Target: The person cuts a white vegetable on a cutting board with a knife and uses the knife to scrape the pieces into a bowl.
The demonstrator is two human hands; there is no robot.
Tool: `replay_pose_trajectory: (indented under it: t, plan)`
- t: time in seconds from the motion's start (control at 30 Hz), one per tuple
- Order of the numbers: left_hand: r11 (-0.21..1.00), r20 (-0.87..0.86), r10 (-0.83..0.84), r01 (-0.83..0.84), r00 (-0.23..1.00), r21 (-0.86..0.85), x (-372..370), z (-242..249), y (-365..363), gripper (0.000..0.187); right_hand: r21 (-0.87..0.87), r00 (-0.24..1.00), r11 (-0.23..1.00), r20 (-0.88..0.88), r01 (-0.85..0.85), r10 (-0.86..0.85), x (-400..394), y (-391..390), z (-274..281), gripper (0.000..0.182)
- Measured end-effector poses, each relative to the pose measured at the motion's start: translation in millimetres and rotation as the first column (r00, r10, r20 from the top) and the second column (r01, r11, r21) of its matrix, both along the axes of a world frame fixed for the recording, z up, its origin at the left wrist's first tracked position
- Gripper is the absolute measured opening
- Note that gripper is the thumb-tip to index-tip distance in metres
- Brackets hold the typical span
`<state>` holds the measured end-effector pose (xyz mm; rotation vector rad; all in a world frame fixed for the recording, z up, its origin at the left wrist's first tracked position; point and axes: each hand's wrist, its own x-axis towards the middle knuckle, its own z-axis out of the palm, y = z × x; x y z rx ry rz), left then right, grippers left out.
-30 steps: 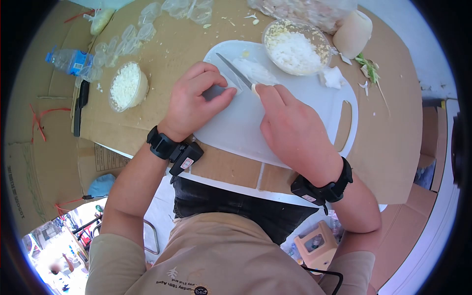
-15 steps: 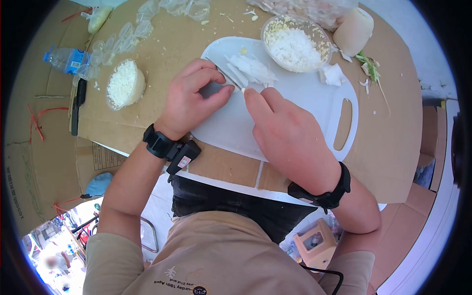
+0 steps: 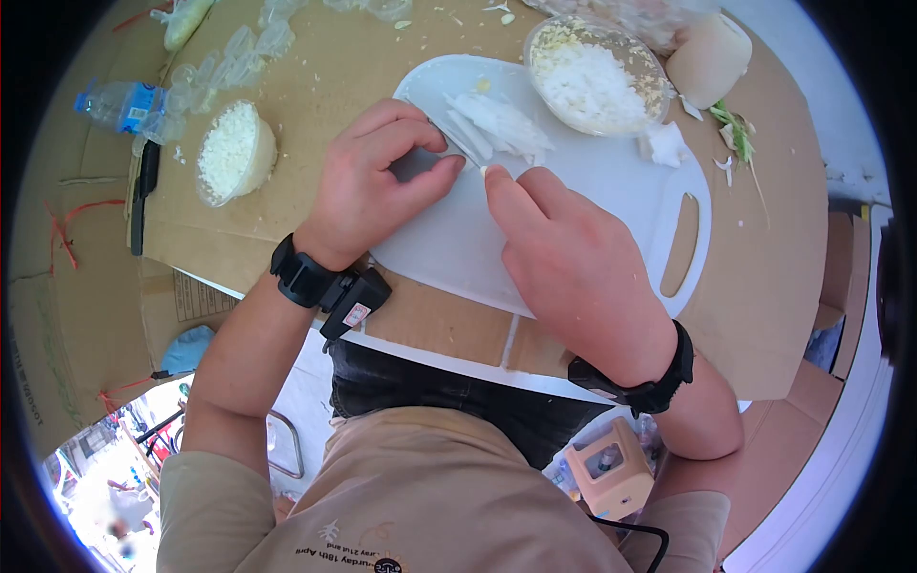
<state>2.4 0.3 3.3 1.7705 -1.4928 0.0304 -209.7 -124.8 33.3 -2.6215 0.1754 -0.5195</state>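
My right hand [image 3: 583, 258] is closed round a knife [image 3: 468, 150], whose handle is mostly hidden in the fist. The thin blade slants up and left over the white cutting board [image 3: 430, 248]. Close against the blade, my left hand [image 3: 382, 181] has its fingers curled, fingertips and thumb near the edge; whatever lies under them is hidden. Beyond the blade lie thin white slices [image 3: 506, 126], apparently radish. A bowl of chopped white pieces [image 3: 597, 91] overlaps the board's far edge, and a white chunk [image 3: 663, 145] sits beside it.
A tub of diced white pieces [image 3: 229, 153] stands at left, near a plastic bottle [image 3: 119, 105] and clear plastic cups [image 3: 239, 57]. At back right are a large cut radish [image 3: 709, 62], a plastic bag [image 3: 630, 17] and green trimmings [image 3: 735, 134]. Cardboard [image 3: 764, 286] covers the table.
The view has shifted slightly, so the bowl and board appear a little higher and farther right. Both hands keep nearly the same pose at the knife.
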Motion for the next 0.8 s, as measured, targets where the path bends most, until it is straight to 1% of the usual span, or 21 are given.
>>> replay_pose_trajectory:
  t: [0.2, 0.27, 0.5, 0.57, 0.8]
  plan:
    - [1.000, 0.011, -0.010, 0.010, 1.000, -0.006, -0.3, 1.2, -1.1, 0.018, 0.048, 1.000, 0.999, 0.003, -0.004, 0.004, 4.3, -2.2, -7.2, 0.040]
    - [1.000, 0.013, -0.003, 0.003, 1.000, 0.000, -0.9, 1.2, -1.0, 0.018, 0.050, 1.000, 0.999, -0.024, -0.006, 0.008, 4.8, -3.2, -9.5, 0.038]
    - [1.000, 0.023, 0.012, -0.012, 1.000, 0.000, -2.2, 2.6, -0.8, 0.018, 0.072, 1.000, 0.997, -0.027, 0.010, -0.008, 1.2, -1.4, -6.5, 0.032]
    - [0.999, -0.036, 0.025, -0.024, 0.999, 0.036, -3.9, 4.5, 0.8, 0.018, 0.094, 0.999, 0.995, -0.052, 0.022, -0.017, -1.4, -1.4, -5.8, 0.032]
    - [1.000, -0.031, 0.002, -0.001, 1.000, 0.027, -2.2, 4.1, 3.6, 0.014, 0.116, 0.999, 0.993, -0.028, 0.031, -0.028, -4.4, -8.1, -6.4, 0.031]
